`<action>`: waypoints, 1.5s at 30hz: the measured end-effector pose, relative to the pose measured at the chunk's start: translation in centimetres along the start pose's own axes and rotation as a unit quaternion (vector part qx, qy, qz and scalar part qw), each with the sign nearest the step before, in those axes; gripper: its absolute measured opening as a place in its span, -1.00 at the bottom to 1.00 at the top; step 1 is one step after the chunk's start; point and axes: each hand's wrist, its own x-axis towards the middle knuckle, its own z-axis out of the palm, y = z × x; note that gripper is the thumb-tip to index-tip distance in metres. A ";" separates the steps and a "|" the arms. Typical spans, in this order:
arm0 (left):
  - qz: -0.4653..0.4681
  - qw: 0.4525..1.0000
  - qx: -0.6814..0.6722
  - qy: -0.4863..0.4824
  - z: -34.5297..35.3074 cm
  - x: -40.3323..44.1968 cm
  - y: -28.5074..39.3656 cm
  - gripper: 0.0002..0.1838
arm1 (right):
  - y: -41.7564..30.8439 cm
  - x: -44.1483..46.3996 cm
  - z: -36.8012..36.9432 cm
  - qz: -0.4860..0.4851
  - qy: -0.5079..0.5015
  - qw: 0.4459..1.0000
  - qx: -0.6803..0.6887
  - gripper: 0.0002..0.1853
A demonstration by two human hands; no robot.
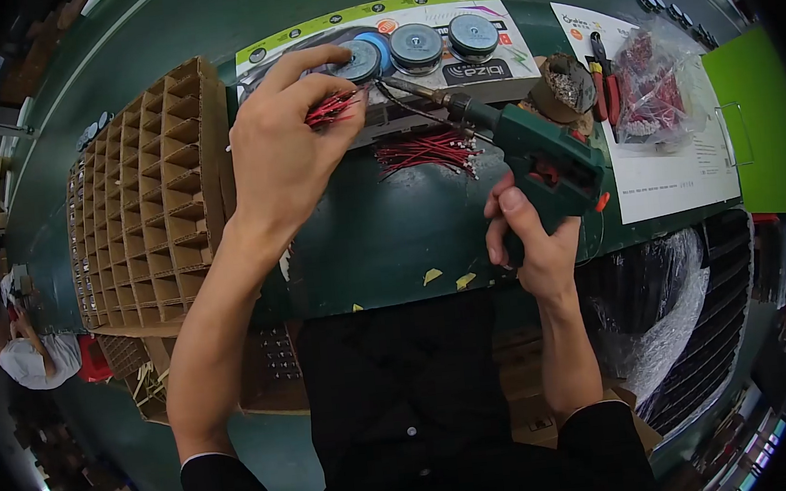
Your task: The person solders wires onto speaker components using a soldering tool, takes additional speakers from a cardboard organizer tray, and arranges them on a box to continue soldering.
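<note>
My left hand (294,128) is closed round a bundle of red wires (332,109), its fingertips at the leftmost round part (358,61) on a printed box (514,24). My right hand (534,233) grips the handle of a green soldering gun (548,152). The gun's tip points left, close to that round part and my left fingers. Two more round metal parts (416,47) (474,35) sit to the right on the box. Below the box, a pile of red wires (427,154) lies on the green table (374,238).
A cardboard divider box (141,202) stands at left. At right are a tin (563,88), pliers (603,87), a plastic bag of red parts (653,92), a paper sheet (672,179) and a green board (751,121). Another person (36,356) is at far left.
</note>
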 end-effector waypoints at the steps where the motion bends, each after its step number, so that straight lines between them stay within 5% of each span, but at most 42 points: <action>1: -0.004 1.000 -0.001 0.001 0.0 0.0 0.0 -0.88 | 0.1 0.0 -0.2 0.006 -0.003 1.000 -0.004 -0.76; 38: -0.025 0.999 0.017 0.016 0.7 0.3 0.5 -0.86 | -0.4 -0.2 -0.1 -0.010 -0.028 0.999 -0.036 -0.69; 45: -0.025 0.999 0.017 0.017 0.6 0.3 0.7 -0.87 | -1.2 -1.5 -0.8 -0.001 -0.006 0.999 0.045 -0.65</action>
